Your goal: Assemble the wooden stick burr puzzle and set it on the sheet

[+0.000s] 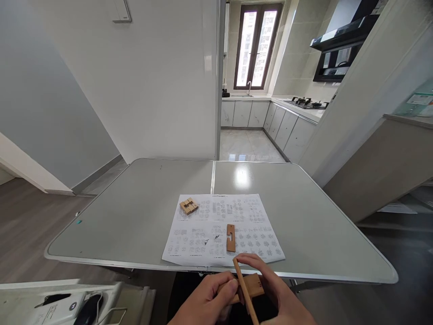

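In the head view, my left hand [214, 298] is closed with thumb and fingers pinching wooden puzzle pieces at the table's front edge. My right hand [282, 293] curls round the same pieces from the other side. A long narrow wooden slat [244, 289] slants between the hands, seen nearly edge-on. Behind it a broader wooden piece [255, 284] with small dark marks crosses it; how they join is partly hidden by my fingers. Just beyond lies a flat wooden piece with a cut-out slot [231, 246], resting on a printed sheet [169, 256].
A small square cluster of wooden pieces [188, 206] lies on the sheet's upper left. The grey folding table [135, 216] has a central seam. At the lower left, an open drawer or box [135, 302] holds a white package and dark items. A kitchen opens beyond the table.
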Motion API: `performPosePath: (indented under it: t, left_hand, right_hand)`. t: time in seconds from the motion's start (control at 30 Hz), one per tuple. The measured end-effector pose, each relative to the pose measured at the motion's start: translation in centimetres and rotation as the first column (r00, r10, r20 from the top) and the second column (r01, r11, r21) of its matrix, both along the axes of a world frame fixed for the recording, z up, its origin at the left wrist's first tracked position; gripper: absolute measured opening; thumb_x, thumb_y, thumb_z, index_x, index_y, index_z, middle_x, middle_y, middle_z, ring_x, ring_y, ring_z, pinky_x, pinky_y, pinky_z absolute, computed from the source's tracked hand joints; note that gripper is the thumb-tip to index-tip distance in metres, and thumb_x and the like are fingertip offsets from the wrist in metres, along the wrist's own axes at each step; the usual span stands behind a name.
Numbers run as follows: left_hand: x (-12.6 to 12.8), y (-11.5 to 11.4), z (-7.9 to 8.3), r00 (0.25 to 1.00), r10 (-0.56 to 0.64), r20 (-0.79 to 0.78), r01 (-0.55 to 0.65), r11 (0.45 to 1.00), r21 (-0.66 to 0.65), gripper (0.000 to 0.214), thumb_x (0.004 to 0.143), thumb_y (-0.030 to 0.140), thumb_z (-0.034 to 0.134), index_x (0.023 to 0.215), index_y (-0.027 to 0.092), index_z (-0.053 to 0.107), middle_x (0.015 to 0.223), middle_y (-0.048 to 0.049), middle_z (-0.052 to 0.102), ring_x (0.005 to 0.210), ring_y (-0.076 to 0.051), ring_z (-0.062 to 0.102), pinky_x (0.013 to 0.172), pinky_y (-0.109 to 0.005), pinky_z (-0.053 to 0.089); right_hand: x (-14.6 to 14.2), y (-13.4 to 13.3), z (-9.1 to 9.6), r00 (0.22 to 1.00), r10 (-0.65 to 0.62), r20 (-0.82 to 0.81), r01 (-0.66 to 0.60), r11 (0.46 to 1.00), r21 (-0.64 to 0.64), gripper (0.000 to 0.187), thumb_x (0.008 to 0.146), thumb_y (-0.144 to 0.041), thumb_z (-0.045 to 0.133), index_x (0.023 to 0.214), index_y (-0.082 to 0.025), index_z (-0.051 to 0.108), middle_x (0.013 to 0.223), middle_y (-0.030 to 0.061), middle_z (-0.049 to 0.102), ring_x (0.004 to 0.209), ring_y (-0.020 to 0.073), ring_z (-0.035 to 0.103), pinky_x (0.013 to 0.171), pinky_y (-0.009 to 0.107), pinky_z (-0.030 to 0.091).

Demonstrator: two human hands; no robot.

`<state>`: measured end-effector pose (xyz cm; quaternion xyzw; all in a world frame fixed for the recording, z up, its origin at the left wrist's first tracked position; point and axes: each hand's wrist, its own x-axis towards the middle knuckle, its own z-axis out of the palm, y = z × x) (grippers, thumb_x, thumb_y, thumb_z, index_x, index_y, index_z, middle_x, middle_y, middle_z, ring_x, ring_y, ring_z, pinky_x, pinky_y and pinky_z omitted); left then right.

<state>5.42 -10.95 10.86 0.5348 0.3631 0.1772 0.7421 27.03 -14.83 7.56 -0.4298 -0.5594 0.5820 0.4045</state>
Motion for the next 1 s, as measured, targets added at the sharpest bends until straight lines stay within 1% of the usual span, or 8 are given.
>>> performPosePath:
  t: [0.13,0.33,0.4,0.5,0.57,0.7,0.83,1.0]
  left_hand:
    - [-0.3,0.1,0.1,0.999,-0.042,0.034,0.043,0.998,-0.040,0.053,0.094,0.071,0.051,0.088,0.019,0.058,0.058,0.0086,0.036,0.051,-0.009,0.029,0.052,-0.024,0.026]
    - [-0.7,0.0,-0.2,0.999,0.039,0.014,-0.040,0.999,0.026,0.050,0.100,0.065,0.045,0.094,0.018,0.060,0.062,0.0045,0.050,0.059,-0.012,0.045,0.069,-0.027,0.042]
    - [-0.9,0.0,-0.4,0.993,0.111,0.035,-0.112,0.993,0.031,0.046,0.101,0.061,0.046,0.100,0.018,0.061,0.067,0.0031,0.054,0.065,-0.014,0.049,0.075,-0.029,0.044]
    - [-1.4,0.1,-1.0,0.979,0.194,0.068,-0.194,0.981,0.001,0.044,0.100,0.058,0.051,0.113,0.017,0.061,0.082,-0.0022,0.065,0.076,-0.017,0.057,0.081,-0.033,0.047]
    - [-1.7,0.1,-1.5,0.969,0.231,0.089,-0.230,0.973,-0.020,0.045,0.100,0.057,0.053,0.118,0.017,0.062,0.094,-0.0067,0.069,0.083,-0.020,0.060,0.082,-0.034,0.048]
    - [-2.2,-0.1,-2.3,0.953,0.282,0.111,-0.280,0.959,-0.036,0.051,0.098,0.059,0.056,0.125,0.016,0.062,0.104,-0.0111,0.071,0.082,-0.020,0.062,0.079,-0.034,0.048]
    - [-2.6,-0.2,-2.8,0.942,0.325,0.087,-0.323,0.946,-0.041,0.054,0.095,0.061,0.058,0.125,0.016,0.061,0.098,-0.0088,0.072,0.079,-0.019,0.062,0.077,-0.033,0.048]
    - [-2.9,0.1,-3.8,0.927,0.375,0.018,-0.376,0.927,0.015,0.055,0.092,0.068,0.056,0.112,0.018,0.062,0.075,-0.0017,0.069,0.074,-0.021,0.060,0.080,-0.034,0.047]
  right_hand:
    - [-0.3,0.1,-0.2,0.999,0.022,-0.040,-0.023,0.999,-0.027,0.100,0.055,-0.061,0.094,0.143,-0.032,0.056,0.152,0.0105,0.047,0.137,0.0365,0.050,0.109,0.040,0.046]
    - [-0.3,1.2,-0.7,0.969,0.096,-0.230,-0.117,0.990,-0.081,0.111,0.056,-0.077,0.086,0.148,-0.029,0.047,0.101,0.0062,0.073,0.099,0.0306,0.068,0.097,0.043,0.049]
    - [-0.5,2.0,-0.9,0.978,0.025,-0.206,-0.038,0.998,-0.058,0.094,0.070,-0.082,0.073,0.143,-0.028,0.052,0.094,0.0053,0.072,0.092,0.0280,0.068,0.092,0.042,0.051]
    - [-0.9,3.9,-1.6,0.981,-0.184,0.057,0.185,0.983,-0.008,0.051,0.095,-0.065,0.058,0.128,-0.026,0.061,0.095,0.0053,0.071,0.092,0.0245,0.069,0.092,0.039,0.052]
    - [-1.4,5.3,-2.7,0.920,-0.322,0.225,0.309,0.946,0.095,0.043,0.095,-0.060,0.058,0.117,-0.024,0.065,0.116,0.0095,0.070,0.096,0.0253,0.069,0.084,0.037,0.055]
    - [-2.5,7.7,-5.7,0.756,-0.457,0.468,0.374,0.889,0.262,0.037,0.098,-0.052,0.050,0.117,-0.022,0.062,0.115,0.0101,0.068,0.087,0.0239,0.070,0.072,0.035,0.055]
    - [-3.7,9.1,-7.4,0.606,-0.409,0.682,0.305,0.912,0.276,0.033,0.099,-0.047,0.051,0.120,-0.022,0.056,0.110,0.0084,0.067,0.088,0.0256,0.071,0.068,0.032,0.050]
    - [-4.7,10.0,-7.0,0.450,-0.359,0.818,0.274,0.927,0.256,0.024,0.101,-0.038,0.049,0.117,-0.020,0.050,0.112,0.0101,0.067,0.090,0.0274,0.072,0.063,0.029,0.039]
